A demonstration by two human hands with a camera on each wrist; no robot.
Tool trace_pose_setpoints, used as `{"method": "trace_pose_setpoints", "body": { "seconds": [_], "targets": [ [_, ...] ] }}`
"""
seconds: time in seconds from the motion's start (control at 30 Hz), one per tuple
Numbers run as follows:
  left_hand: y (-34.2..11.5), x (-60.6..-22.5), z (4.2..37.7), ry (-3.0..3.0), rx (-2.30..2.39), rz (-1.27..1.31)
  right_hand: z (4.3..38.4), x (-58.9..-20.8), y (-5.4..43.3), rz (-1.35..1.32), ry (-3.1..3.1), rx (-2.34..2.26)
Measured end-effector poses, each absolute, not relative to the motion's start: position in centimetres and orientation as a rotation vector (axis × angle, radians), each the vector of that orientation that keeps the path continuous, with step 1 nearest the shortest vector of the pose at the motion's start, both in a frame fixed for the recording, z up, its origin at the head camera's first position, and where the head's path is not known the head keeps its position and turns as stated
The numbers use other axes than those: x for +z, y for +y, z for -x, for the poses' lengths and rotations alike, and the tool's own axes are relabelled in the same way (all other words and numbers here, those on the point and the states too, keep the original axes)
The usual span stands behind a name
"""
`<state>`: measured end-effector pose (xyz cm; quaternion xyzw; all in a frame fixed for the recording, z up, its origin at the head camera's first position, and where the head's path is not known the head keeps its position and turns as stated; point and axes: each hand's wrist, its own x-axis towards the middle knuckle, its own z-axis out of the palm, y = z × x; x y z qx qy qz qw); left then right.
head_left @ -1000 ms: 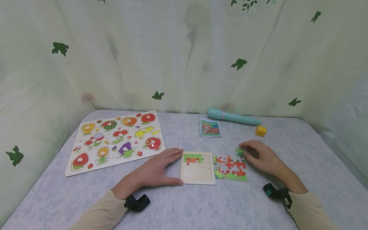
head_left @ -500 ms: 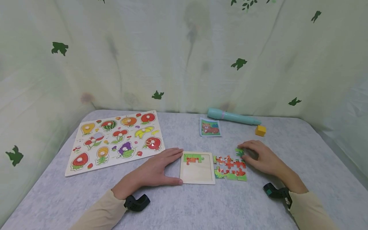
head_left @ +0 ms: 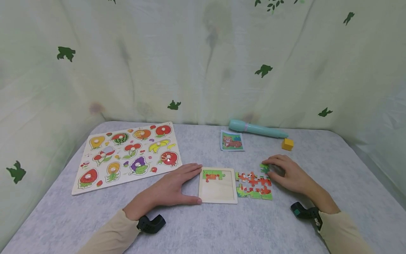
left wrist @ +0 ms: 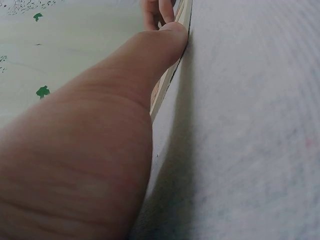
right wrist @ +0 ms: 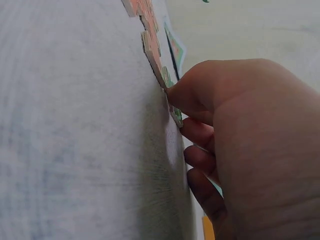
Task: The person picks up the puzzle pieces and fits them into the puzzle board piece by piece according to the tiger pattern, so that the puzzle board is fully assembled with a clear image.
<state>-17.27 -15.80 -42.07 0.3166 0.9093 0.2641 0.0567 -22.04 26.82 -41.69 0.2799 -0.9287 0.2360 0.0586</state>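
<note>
My left hand (head_left: 172, 185) rests at the left side of a square wooden puzzle tray (head_left: 219, 200), fingers extended at its far corner and thumb straight at its near corner. In the left wrist view the thumb (left wrist: 167, 45) touches the tray's edge. A few joined pieces (head_left: 213, 175) lie in the tray's upper left. Right of the tray lies a group of loose red and green jigsaw pieces (head_left: 253, 180). My right hand (head_left: 290, 174) pinches a green jigsaw piece (head_left: 264, 167) between thumb and index finger at the group's far right corner; the right wrist view shows this piece (right wrist: 176, 116) low over the table.
A fruit peg puzzle board (head_left: 130, 155) lies at the left. Behind the tray are a small bear picture card (head_left: 232, 141), a turquoise pen-shaped toy (head_left: 258, 129) and a yellow cube (head_left: 287, 144). A patterned curtain (head_left: 203, 63) hangs behind the table.
My right hand's thumb and index finger have closed in slightly on the green jigsaw piece. The left hand and the tray have stayed put.
</note>
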Motion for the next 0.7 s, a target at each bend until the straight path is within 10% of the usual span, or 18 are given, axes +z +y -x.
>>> {"method": "trace_pose_setpoints", "body": {
  "seconds": [0.7],
  "targets": [
    [-15.82,-42.11,17.33,2.749,0.807,-0.964,22.2,-41.89,26.9,-0.85,-2.804,0.696]
  ]
}}
